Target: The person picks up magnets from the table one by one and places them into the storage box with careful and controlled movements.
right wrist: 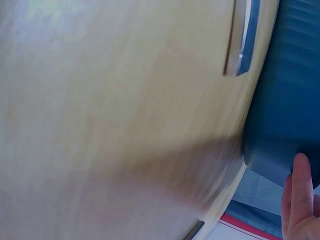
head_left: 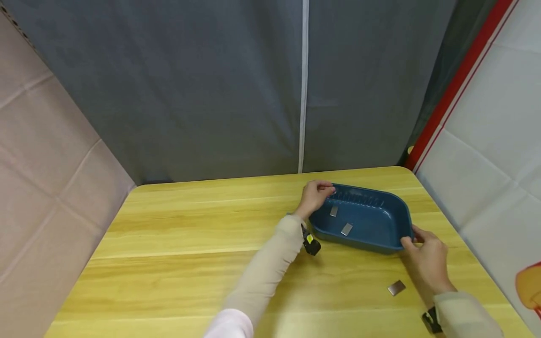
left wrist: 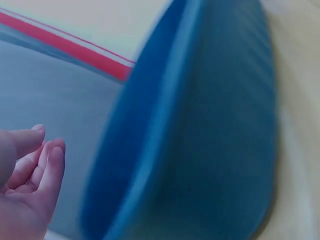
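Observation:
A dark blue rectangular tray [head_left: 367, 216] stands on the wooden table, with two small silver metal blocks [head_left: 346, 229] inside it. My right hand [head_left: 427, 258] grips the tray's near right corner; in the right wrist view a digit [right wrist: 301, 185] lies against its outer wall. At the tray's left end my left hand [head_left: 314, 196] hovers by the rim, fingers loosely bent. The left wrist view shows that hand apart from the tray wall [left wrist: 215, 125], with nothing seen in it. Another metal block [head_left: 396, 287] lies on the table, left of my right forearm.
The pale wooden table [head_left: 177, 253] extends left of the tray. A grey curtain [head_left: 211, 94] hangs behind it, and light panels [head_left: 498, 155] rise at both sides. In the right wrist view a dark, narrow piece [right wrist: 194, 230] shows at the bottom edge.

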`<state>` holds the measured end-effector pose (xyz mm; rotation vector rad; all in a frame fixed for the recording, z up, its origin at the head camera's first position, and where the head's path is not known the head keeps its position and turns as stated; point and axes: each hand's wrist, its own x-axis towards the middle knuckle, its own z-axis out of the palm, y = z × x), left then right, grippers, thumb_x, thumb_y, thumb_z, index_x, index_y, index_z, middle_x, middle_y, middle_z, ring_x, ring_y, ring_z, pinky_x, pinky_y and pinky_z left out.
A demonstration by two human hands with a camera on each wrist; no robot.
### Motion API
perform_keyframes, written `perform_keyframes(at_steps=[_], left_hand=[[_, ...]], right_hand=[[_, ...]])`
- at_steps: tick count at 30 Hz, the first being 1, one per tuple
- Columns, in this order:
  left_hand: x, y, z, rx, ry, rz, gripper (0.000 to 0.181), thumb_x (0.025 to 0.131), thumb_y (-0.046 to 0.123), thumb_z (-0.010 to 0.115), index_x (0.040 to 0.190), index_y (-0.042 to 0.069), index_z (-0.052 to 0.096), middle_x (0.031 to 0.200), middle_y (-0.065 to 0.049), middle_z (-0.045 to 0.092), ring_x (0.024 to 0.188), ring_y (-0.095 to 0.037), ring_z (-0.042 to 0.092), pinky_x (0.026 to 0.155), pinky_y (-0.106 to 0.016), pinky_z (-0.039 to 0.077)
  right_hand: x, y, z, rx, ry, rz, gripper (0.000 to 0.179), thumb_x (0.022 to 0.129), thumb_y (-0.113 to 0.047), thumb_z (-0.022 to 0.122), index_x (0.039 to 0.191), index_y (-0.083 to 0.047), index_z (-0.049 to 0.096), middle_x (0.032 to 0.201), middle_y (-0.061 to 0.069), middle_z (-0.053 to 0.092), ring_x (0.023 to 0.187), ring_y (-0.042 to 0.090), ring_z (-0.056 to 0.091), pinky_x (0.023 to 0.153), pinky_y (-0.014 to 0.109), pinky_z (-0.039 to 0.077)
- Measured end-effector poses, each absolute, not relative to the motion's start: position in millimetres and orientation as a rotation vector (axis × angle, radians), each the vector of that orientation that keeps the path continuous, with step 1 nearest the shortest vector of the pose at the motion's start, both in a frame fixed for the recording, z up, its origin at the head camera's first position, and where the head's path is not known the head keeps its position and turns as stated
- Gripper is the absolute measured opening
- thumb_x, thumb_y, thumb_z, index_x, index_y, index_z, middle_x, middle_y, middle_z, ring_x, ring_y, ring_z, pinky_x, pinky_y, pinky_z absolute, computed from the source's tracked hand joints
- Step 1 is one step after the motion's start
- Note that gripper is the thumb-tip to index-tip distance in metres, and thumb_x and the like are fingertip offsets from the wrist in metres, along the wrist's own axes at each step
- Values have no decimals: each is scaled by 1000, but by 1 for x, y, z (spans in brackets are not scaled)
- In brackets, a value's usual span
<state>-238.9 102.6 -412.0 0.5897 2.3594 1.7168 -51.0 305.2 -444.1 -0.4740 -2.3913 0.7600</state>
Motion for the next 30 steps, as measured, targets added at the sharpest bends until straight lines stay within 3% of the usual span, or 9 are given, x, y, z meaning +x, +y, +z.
perform_keyframes(at_steps=[4, 11, 14, 17, 20, 23, 26, 30], left_hand=[[-245, 74, -399, 604, 2392, 1819, 23, 85, 13, 60, 101, -3, 63, 88, -12, 65, 76, -16, 62, 65, -20, 48], [-257, 24, -403, 504, 2508, 1607, 23, 85, 16, 59, 101, -1, 63, 89, -11, 64, 78, -19, 61, 66, -26, 48], [-256, 11, -415, 460, 2567, 1337, 19, 84, 17, 61, 93, 0, 66, 85, -9, 64, 70, -15, 57, 60, -23, 46], [-253, 7, -428, 454, 2599, 1120, 14, 82, 15, 63, 78, 2, 66, 73, -4, 61, 57, -11, 48, 49, -21, 39], [-250, 9, -436, 468, 2637, 1006, 25, 81, 13, 64, 58, 5, 59, 55, 2, 50, 45, -8, 37, 41, -19, 30], [-246, 15, -441, 493, 2646, 963, 39, 78, 15, 67, 46, 8, 45, 44, 3, 34, 38, -8, 27, 37, -20, 23], [-244, 20, -443, 516, 2681, 907, 35, 73, 17, 72, 49, 7, 48, 49, 2, 37, 43, -9, 31, 40, -20, 27], [-243, 25, -442, 511, 2717, 814, 19, 69, 16, 76, 69, 2, 63, 74, -4, 55, 63, -14, 46, 56, -22, 40]], right_hand=[[-50, 306, -444, -485, -2375, 770, 33, 71, -2, 64, 100, 12, 61, 83, 25, 60, 64, 7, 49, 47, 9, 31], [-48, 311, -439, -508, -2361, 787, 33, 73, -2, 64, 102, 12, 60, 85, 26, 59, 64, -17, 34, 46, 9, 31], [-46, 312, -438, -515, -2376, 782, 34, 73, -3, 64, 103, 13, 60, 85, 26, 59, 63, -10, 40, 46, 9, 32], [-44, 312, -439, -529, -2388, 777, 35, 73, -2, 64, 104, 13, 59, 85, 27, 59, 64, 10, 52, 47, 9, 32], [-44, 311, -441, -529, -2385, 771, 35, 73, -2, 63, 104, 13, 59, 85, 27, 59, 69, 27, 55, 47, 9, 31], [-44, 312, -442, -522, -2371, 760, 34, 72, -1, 64, 103, 13, 60, 84, 26, 59, 66, 12, 53, 48, 8, 31], [-44, 313, -441, -511, -2367, 753, 33, 72, -1, 65, 101, 12, 61, 83, 25, 59, 64, -1, 45, 48, 6, 31], [-46, 312, -440, -504, -2378, 763, 33, 73, -2, 63, 102, 13, 60, 83, 26, 59, 65, 11, 50, 47, 7, 32]])
